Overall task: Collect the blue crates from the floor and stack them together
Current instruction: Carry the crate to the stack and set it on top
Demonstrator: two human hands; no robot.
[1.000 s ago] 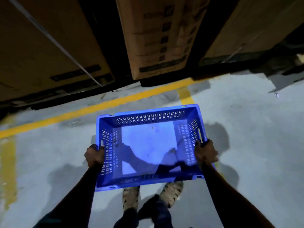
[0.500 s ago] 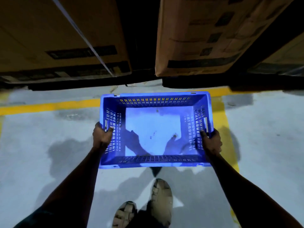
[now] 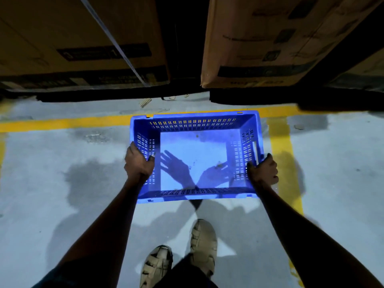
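Note:
One blue crate [image 3: 195, 119] with slotted walls and an empty bottom hangs level in front of me, above the grey floor. My left hand [image 3: 138, 163] grips its left rim, thumb hooked inside the wall. My right hand [image 3: 263, 171] grips the right rim by the handle slot, fingers curled round the edge. Shadows of both hands fall across the crate's bottom. No other blue crate is in view.
Large cardboard boxes [image 3: 83, 42] [image 3: 270, 38] stand ahead on dark pallets, with a dark gap between them. Yellow floor lines [image 3: 62, 123] [image 3: 280, 142] cross the grey concrete. My sandalled feet [image 3: 203, 244] are below the crate. Small scraps [image 3: 145, 102] lie by the pallets.
I have walked toward the boxes with the crate held in both hands. The crate has levelled out and its far edge now reaches the yellow line.

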